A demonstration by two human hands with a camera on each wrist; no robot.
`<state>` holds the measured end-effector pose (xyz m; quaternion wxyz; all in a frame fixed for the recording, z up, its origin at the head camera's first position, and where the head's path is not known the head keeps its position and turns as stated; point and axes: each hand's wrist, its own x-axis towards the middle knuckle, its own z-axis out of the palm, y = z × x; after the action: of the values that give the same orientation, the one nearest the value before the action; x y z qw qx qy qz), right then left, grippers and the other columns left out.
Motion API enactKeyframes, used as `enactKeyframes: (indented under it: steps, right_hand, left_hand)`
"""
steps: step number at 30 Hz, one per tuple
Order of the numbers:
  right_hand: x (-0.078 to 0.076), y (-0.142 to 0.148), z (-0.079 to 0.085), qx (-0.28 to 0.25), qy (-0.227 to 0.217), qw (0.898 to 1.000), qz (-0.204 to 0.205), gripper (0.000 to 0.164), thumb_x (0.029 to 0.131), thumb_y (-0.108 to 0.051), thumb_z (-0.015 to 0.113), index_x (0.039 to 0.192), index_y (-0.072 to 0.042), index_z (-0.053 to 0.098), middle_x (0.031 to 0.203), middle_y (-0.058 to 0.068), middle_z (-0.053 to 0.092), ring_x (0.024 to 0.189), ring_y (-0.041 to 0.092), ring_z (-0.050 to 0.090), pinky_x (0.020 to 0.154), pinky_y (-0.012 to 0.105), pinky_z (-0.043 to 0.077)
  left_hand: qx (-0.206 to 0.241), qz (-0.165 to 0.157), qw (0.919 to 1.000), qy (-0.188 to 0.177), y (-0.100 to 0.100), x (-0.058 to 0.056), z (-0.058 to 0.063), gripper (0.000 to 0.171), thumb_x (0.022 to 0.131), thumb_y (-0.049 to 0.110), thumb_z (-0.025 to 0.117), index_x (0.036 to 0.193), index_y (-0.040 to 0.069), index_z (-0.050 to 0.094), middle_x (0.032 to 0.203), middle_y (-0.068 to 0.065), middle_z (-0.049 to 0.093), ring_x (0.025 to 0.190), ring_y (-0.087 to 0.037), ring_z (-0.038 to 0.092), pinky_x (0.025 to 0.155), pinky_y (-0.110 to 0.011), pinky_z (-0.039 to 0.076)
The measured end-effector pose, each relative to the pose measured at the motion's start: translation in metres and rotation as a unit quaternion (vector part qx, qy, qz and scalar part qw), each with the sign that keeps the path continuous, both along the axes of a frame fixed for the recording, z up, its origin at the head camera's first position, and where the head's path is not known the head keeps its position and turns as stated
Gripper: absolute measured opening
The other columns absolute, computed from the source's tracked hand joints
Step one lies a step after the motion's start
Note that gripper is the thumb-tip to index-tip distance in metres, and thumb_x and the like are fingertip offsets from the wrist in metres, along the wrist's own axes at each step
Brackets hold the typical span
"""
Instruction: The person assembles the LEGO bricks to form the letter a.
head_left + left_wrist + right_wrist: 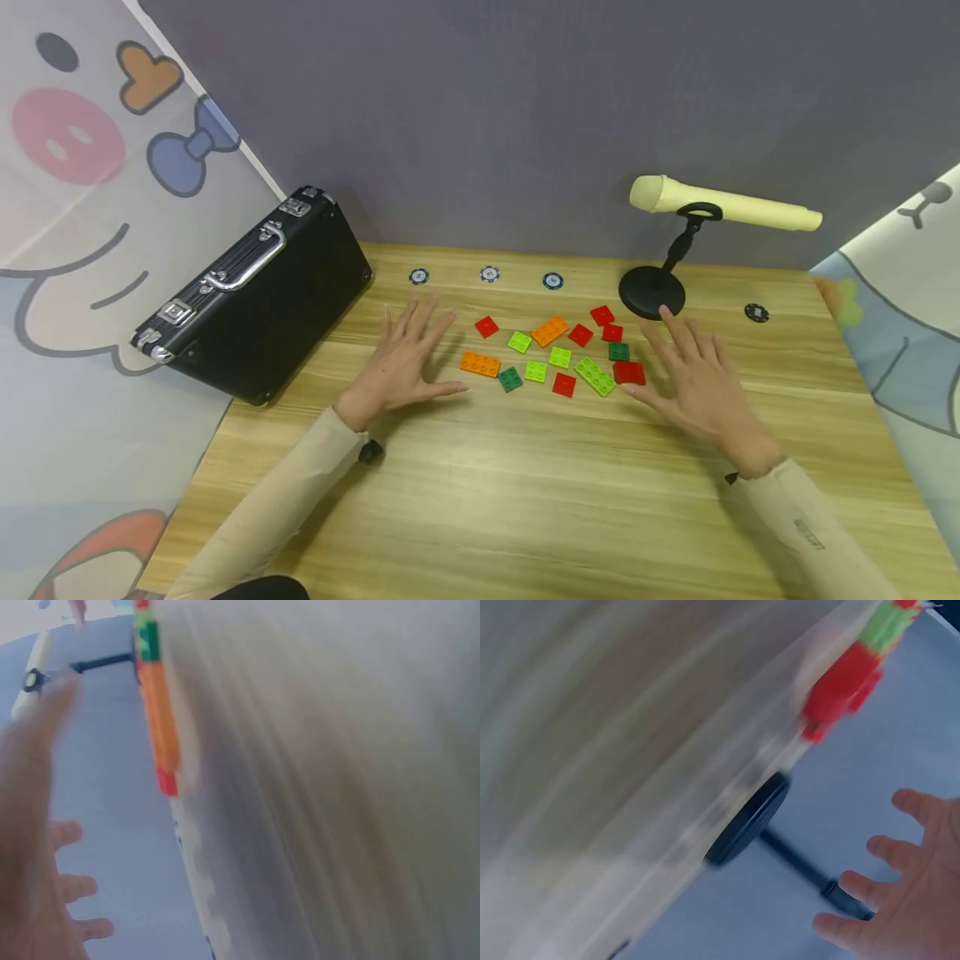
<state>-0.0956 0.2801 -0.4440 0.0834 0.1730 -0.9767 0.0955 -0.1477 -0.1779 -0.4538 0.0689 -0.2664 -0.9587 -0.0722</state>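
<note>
Several toy building bricks lie loose between my two hands on the wooden table, among them an orange brick, a long lime brick, a dark green brick and a red brick. My left hand spreads its fingers just left of the orange brick and holds nothing. On the other side, my right hand has its fingers spread too, with the thumb close to the red brick; whether it touches cannot be told. In the right wrist view, red bricks appear blurred beyond the palm.
A black briefcase stands at the left. Behind my right hand, a pale yellow microphone rests in a black stand. Poker chips lie along the back, including a blue one, with a black chip at the right. A grey wall closes the back.
</note>
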Motion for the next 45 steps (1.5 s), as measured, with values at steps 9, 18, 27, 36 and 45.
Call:
enactKeyframes:
  steps: [9,18,27,36,45]
  right_hand:
    - [-0.001,-0.065,0.010,-0.076,0.015,0.993,0.094,0.071,0.086,-0.039,0.074,0.145,-0.012,0.047,0.143,0.013,0.051,0.128,0.034,0.051,0.105,0.055,0.043]
    - [-0.006,-0.134,0.002,-0.067,-0.077,0.974,0.205,0.050,0.092,-0.027,0.069,0.136,-0.007,0.057,0.142,0.010,0.056,0.131,0.029,0.054,0.107,0.048,0.046]
    - [-0.007,-0.159,-0.009,0.001,-0.024,0.962,0.271,0.037,0.092,-0.023,0.068,0.126,-0.010,0.065,0.134,0.008,0.063,0.127,0.028,0.057,0.111,0.048,0.042]
    - [0.010,-0.161,-0.008,-0.001,-0.009,0.961,0.275,0.020,0.091,-0.020,0.071,0.110,-0.013,0.071,0.105,-0.003,0.067,0.100,0.016,0.063,0.096,0.035,0.051]
    - [0.027,-0.159,-0.007,0.005,-0.064,0.968,0.242,0.028,0.091,-0.026,0.071,0.116,-0.015,0.066,0.116,0.000,0.065,0.108,0.016,0.063,0.090,0.035,0.055]
  left_hand:
    - [0.069,-0.040,0.9946,-0.068,0.016,0.008,0.004,0.075,0.086,0.050,0.071,0.147,0.014,0.044,0.151,-0.014,0.043,0.136,-0.032,0.046,0.112,-0.052,0.040]
    - [0.085,-0.072,0.9887,-0.101,0.034,0.006,0.001,0.054,0.087,0.034,0.075,0.133,0.012,0.059,0.126,-0.003,0.060,0.115,-0.020,0.059,0.105,-0.039,0.048]
    - [0.103,-0.091,0.9841,-0.113,0.041,0.006,-0.006,0.037,0.089,0.021,0.074,0.124,0.012,0.066,0.119,-0.002,0.065,0.110,-0.018,0.061,0.098,-0.033,0.051]
    - [0.082,-0.087,0.9860,-0.116,0.043,0.014,-0.004,0.028,0.088,0.018,0.074,0.116,0.014,0.071,0.112,0.002,0.065,0.104,-0.013,0.061,0.089,-0.026,0.054]
    - [0.073,-0.105,0.9806,-0.149,0.045,0.026,0.000,0.026,0.085,0.017,0.078,0.110,0.015,0.072,0.109,0.003,0.070,0.100,-0.010,0.064,0.087,-0.024,0.054]
